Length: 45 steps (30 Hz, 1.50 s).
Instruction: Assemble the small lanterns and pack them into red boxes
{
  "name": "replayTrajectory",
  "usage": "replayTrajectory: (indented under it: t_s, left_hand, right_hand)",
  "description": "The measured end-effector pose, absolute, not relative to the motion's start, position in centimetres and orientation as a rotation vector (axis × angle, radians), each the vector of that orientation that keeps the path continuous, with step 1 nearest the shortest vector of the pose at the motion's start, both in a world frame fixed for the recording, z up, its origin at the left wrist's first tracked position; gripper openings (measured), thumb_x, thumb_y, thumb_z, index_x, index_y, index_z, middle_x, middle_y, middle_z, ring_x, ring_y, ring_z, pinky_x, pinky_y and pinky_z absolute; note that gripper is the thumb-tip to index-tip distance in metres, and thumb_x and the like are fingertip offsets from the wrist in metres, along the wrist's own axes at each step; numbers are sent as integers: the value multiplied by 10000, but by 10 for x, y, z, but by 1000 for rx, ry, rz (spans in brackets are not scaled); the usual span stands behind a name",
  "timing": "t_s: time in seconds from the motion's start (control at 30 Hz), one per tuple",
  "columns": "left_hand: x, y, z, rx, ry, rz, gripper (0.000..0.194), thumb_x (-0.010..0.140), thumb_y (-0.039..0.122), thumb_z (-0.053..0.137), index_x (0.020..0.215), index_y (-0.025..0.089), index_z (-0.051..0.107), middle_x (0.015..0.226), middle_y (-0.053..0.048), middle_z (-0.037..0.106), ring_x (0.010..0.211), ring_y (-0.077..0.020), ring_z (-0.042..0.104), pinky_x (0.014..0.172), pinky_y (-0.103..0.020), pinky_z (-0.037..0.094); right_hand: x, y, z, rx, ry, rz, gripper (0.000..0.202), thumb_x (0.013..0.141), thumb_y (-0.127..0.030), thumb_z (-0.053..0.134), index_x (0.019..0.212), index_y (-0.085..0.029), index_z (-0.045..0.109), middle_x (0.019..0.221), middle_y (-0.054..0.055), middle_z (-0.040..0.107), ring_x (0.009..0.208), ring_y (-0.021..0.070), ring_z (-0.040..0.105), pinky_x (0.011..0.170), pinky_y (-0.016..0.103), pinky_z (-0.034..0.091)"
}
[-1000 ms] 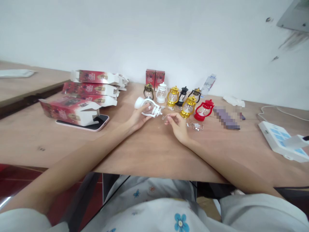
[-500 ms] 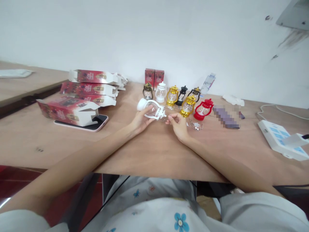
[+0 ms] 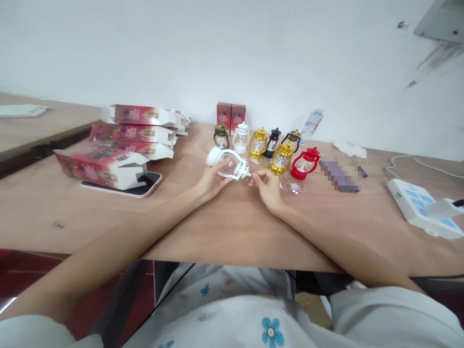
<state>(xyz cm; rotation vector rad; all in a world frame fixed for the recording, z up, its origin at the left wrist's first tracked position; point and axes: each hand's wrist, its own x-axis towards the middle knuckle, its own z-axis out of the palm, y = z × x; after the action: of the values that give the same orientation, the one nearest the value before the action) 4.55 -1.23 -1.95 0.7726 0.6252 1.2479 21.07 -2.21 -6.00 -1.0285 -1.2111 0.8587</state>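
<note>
My left hand [image 3: 213, 182] is closed around a small white lantern [image 3: 240, 170] with a clear globe. The lantern lies tilted on its side, base toward the left and top toward my right hand [image 3: 268, 189]. Thumb and fingertips of that hand are pinched beside the lantern's top on a thin wire piece [image 3: 248, 181], whose shape is too small to make out fully. Just right of it, several bent wire handles [image 3: 296, 188] lie on the table. Behind stand a red lantern [image 3: 294, 171], a gold lantern [image 3: 279, 167], another white lantern [image 3: 240, 145] and several more.
Red printed boxes [image 3: 134, 116] lie at the left, one over a phone [image 3: 152, 187]. Two small red boxes [image 3: 238, 116] stand by the wall near a clear bottle [image 3: 312, 124]. On the right are a blurred purple packet [image 3: 340, 176] and a white power strip [image 3: 416, 205].
The white lantern has shifted very slightly in my left hand's grip. My right hand keeps its pinch at nearly the same spot.
</note>
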Motion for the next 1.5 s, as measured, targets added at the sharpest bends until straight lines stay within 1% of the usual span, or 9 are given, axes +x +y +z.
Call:
replayTrajectory:
  t_s: [0.23, 0.53, 0.67, 0.87, 1.1, 1.37, 1.5]
  left_hand:
    - [48, -18, -16, 793, 618, 1230, 177, 758, 163, 650, 930, 121, 648, 922, -75, 700, 865, -178, 666, 756, -261, 572]
    - [48, -17, -15, 768, 603, 1282, 177, 741, 168, 665, 914, 135, 645, 897, -58, 692, 874, -174, 659, 756, -256, 567]
    - [49, -18, -14, 756, 603, 1276, 174, 750, 163, 650, 921, 133, 646, 927, -62, 691, 900, -173, 654, 779, -256, 561]
    - [51, -21, -14, 749, 606, 1260, 143, 751, 161, 647, 890, 129, 652, 892, -55, 694, 869, -166, 656, 740, -234, 564]
    - [49, -19, -14, 754, 596, 1289, 194, 725, 169, 675, 912, 127, 643, 907, -64, 693, 887, -179, 659, 750, -249, 570]
    - [49, -20, -15, 764, 591, 1257, 181, 740, 165, 662, 918, 131, 650, 927, -63, 693, 907, -176, 655, 766, -247, 568]
    - [49, -21, -15, 780, 586, 1233, 183, 751, 183, 658, 928, 137, 654, 955, -59, 691, 915, -173, 651, 787, -250, 561]
  right_hand:
    - [211, -19, -63, -1049, -1157, 861, 315, 675, -462, 674, 754, -186, 544, 732, 7, 613, 640, 162, 629, 650, 363, 571]
    - [209, -19, -64, -1035, -1148, 891, 317, 660, -468, 685, 731, -196, 539, 712, -2, 605, 625, 155, 621, 624, 343, 569]
    - [205, -17, -66, -1017, -1151, 879, 319, 668, -478, 674, 742, -201, 534, 700, -2, 607, 611, 160, 617, 622, 350, 560]
    - [204, -16, -68, -1011, -1146, 874, 321, 672, -479, 667, 751, -199, 534, 701, -1, 613, 610, 155, 617, 622, 336, 555]
    - [205, -17, -67, -1000, -1181, 875, 310, 703, -479, 653, 764, -202, 527, 689, -11, 606, 612, 154, 624, 623, 332, 561]
    - [206, -16, -67, -1034, -1162, 853, 248, 722, -419, 640, 759, -203, 524, 697, -2, 609, 616, 162, 623, 660, 367, 566]
    - [206, -14, -68, -1043, -1137, 863, 221, 720, -380, 642, 757, -197, 523, 705, 0, 611, 614, 157, 619, 639, 348, 560]
